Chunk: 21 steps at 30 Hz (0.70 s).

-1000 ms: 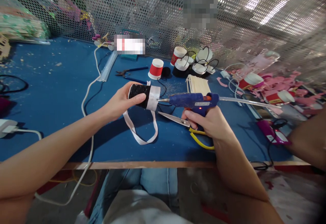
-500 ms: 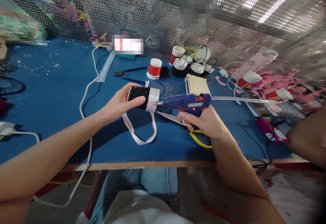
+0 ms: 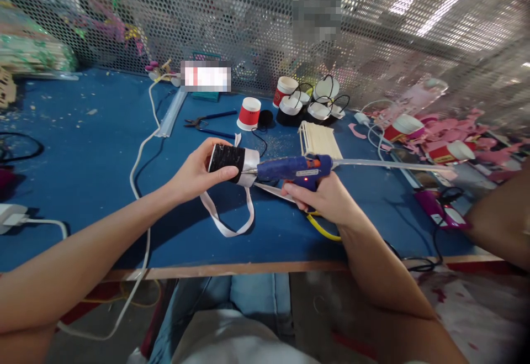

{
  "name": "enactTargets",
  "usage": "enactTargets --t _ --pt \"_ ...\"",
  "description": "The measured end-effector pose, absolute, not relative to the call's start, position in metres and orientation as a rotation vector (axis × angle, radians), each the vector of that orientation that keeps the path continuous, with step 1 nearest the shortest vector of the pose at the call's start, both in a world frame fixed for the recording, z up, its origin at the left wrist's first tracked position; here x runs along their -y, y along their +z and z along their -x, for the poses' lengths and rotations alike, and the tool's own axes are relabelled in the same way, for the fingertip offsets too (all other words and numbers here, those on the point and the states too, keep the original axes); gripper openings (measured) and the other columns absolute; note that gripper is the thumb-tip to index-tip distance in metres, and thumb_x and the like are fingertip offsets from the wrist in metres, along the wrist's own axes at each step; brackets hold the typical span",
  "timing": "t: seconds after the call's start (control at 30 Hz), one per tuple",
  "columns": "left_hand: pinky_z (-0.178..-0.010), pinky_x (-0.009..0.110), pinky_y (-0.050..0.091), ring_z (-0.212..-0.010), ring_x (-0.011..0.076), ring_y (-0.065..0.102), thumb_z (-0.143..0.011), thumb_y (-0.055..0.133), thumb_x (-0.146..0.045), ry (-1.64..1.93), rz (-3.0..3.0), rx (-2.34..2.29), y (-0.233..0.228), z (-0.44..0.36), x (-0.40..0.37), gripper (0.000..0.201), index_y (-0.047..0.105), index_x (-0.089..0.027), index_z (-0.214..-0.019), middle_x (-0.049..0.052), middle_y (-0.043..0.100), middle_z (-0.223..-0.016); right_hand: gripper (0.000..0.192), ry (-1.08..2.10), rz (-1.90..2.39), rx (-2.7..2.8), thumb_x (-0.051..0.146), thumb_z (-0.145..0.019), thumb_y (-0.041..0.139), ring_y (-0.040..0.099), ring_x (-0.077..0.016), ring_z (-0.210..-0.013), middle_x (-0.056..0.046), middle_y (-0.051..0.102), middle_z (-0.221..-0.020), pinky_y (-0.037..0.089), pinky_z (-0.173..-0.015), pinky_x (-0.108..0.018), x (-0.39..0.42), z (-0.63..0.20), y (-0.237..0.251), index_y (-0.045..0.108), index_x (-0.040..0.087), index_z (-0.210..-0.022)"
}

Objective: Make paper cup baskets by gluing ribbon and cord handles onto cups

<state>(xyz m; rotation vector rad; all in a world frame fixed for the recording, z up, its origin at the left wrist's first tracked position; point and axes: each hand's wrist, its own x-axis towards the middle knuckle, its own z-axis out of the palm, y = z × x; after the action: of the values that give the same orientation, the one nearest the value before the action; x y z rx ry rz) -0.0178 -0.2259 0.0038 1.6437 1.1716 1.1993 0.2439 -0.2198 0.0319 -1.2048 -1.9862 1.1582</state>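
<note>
My left hand [image 3: 202, 168] is closed around a paper cup [image 3: 227, 158] lying on its side, wrapped in black cord with a white band near one end. A white ribbon [image 3: 226, 230] loops down from the cup onto the table. In my right hand [image 3: 321, 198] is a blue hot glue gun [image 3: 293, 168] with a lit red light and a long clear glue stick [image 3: 385, 163] in its back. The gun's metal nozzle lies against the cup's side, close to my left thumb. Under the gun, yellow-handled scissors [image 3: 325, 231] are partly hidden by my right hand.
Behind the cup are pliers [image 3: 215, 115], a red-and-white paper cup [image 3: 249, 114] and several black-wrapped cups with handles [image 3: 291, 110]. A bundle of wooden sticks [image 3: 321, 140] sits right of centre. A white cable [image 3: 138, 159] crosses the left side. Another person's arm [image 3: 501, 215] is at the right.
The glue gun has moved left, its nozzle passing from the white band to the black cord. My left hand still holds the cup, which has shifted little.
</note>
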Motion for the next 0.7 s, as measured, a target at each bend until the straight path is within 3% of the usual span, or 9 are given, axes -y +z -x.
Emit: enactTargets --t 0.2,0.3,0.5,0.7 --pt "-0.072 0.028 0.044 -0.082 0.0170 0.055 -0.069 0.070 -0.044 1.195 -1.560 -1.152 0.001 0.019 0.226 0.045 0.055 -0.020 -0.104 0.003 0.059 -0.091 0.025 1.183 1.184 1.963 0.037 -0.081 0.060 0.047 -0.0075 -0.042 0.002 0.052 -0.048 0.039 -0.043 -0.022 0.220 -0.244 0.033 0.064 0.013 -0.075" --pt "-0.068 0.026 0.046 -0.082 0.0158 0.056 -0.072 0.066 -0.047 1.154 -1.342 -1.064 -0.001 0.017 0.225 0.046 0.056 -0.021 -0.109 0.003 0.060 -0.097 0.023 1.160 1.177 1.918 0.036 -0.081 0.061 0.047 -0.0075 -0.043 0.003 0.052 -0.048 0.039 -0.043 -0.022 0.220 -0.245 0.036 0.064 0.013 -0.077" --pt "-0.043 0.021 0.042 -0.059 0.0136 0.056 -0.071 0.058 -0.061 0.905 -0.808 -0.894 0.001 0.011 0.224 0.052 0.062 -0.018 -0.100 0.005 0.062 -0.078 0.022 1.239 1.086 1.776 0.034 -0.084 0.057 0.044 -0.0070 -0.042 0.003 0.050 -0.048 0.036 -0.043 -0.023 0.226 -0.245 0.041 0.063 0.013 -0.080" --pt "-0.041 0.021 0.042 -0.054 0.0151 0.058 -0.073 0.054 -0.063 0.691 -0.612 -0.877 0.001 0.009 0.228 0.050 0.066 -0.017 -0.089 0.006 0.065 -0.066 0.023 1.327 1.025 1.741 0.034 -0.084 0.057 0.043 -0.0060 -0.042 0.003 0.051 -0.047 0.031 -0.042 -0.022 0.230 -0.238 0.031 0.064 0.013 -0.080"
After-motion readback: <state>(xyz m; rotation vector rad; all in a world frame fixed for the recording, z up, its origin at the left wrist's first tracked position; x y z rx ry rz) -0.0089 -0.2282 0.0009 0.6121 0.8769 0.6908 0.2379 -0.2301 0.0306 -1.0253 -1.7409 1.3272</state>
